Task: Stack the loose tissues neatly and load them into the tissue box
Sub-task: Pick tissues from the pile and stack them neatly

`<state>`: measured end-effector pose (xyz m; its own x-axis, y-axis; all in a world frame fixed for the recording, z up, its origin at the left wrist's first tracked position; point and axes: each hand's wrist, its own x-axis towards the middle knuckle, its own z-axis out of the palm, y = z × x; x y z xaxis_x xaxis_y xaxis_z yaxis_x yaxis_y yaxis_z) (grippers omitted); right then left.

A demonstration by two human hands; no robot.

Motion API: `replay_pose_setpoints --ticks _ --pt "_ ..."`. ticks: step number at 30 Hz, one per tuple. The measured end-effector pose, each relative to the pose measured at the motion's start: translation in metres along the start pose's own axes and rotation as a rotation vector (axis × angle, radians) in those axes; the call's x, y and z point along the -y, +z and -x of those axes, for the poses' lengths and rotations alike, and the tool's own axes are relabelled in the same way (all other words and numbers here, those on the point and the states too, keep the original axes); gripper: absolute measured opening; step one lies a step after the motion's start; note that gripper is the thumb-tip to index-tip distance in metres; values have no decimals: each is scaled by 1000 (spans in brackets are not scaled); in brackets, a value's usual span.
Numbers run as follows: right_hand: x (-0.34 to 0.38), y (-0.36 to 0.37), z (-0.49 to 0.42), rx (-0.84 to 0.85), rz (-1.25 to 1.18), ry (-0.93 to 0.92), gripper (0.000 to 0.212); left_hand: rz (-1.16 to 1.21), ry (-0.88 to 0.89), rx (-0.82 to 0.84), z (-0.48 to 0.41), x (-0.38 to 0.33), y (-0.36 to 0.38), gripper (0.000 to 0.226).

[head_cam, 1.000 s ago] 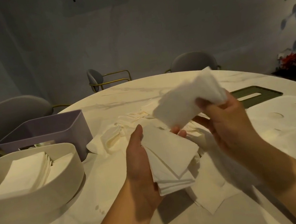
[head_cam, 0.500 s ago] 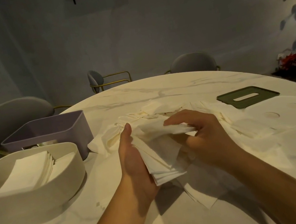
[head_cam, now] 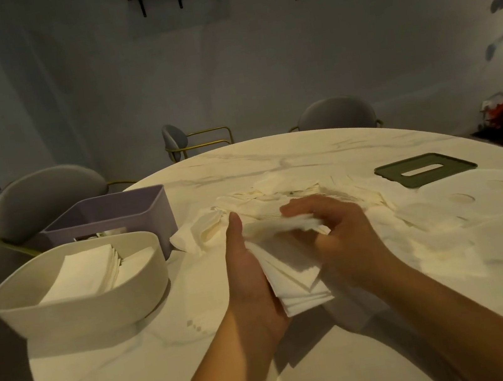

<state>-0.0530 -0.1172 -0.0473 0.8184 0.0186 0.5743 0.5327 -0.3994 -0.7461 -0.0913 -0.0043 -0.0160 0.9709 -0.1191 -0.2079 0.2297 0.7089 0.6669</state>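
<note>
The left hand (head_cam: 247, 273) keeps its grip closed round the stack of tissues (head_cam: 298, 285), over the surface (head_cam: 140, 372) at front middle, same hold as before. The right hand (head_cam: 347, 241) held one tissue raised above the stack a second ago. It is now down on it, fingers curled, grip pinching that tissue (head_cam: 282, 225) against the stack's top. The loose tissues (head_cam: 261, 195) lie unmoved behind the hands. The cream tissue box (head_cam: 78, 313) at left still holds a folded pile (head_cam: 85, 272), well apart from the stack.
</note>
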Motion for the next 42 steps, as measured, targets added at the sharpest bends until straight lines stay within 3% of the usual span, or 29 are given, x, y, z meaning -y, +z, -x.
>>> replay_pose_setpoints --ticks 3,9,11,13,15,19,21,24,27,31,35,39,42 --pt "-2 3 8 93 99 -18 48 5 63 -21 0 1 -6 38" --pt "11 -2 31 220 99 27 36 59 22 16 5 2 -17 26" --pt "24 -3 38 168 -105 167 43 115 -9 41 7 6 -24 32" --pt "32 -1 42 1 -319 389 45 131 19 45 9 11 -27 39" --pt "38 2 50 -78 -403 594 43 114 62 39 14 14 -30 41" --pt "40 5 77 53 -506 741 55 64 78 41 30 21 -34 38" --pt "43 2 80 123 -554 730 42 62 84 47 35 22 -36 35" --pt "45 -3 81 215 -488 678 49 -28 54 45 45 24 -40 30" --pt "46 -9 80 114 -518 648 49 -167 104 -8 46 23 -47 22" --pt "38 -20 75 -43 -404 537 56 -354 308 45 43 15 -63 46" --pt "29 -25 74 -80 -348 465 51 -465 324 75 42 19 -62 53" --pt "25 -25 73 -91 -329 427 45 -473 381 233 42 26 -54 52" --pt "22 -23 70 -38 -291 414 42 -491 362 182 42 26 -49 57"
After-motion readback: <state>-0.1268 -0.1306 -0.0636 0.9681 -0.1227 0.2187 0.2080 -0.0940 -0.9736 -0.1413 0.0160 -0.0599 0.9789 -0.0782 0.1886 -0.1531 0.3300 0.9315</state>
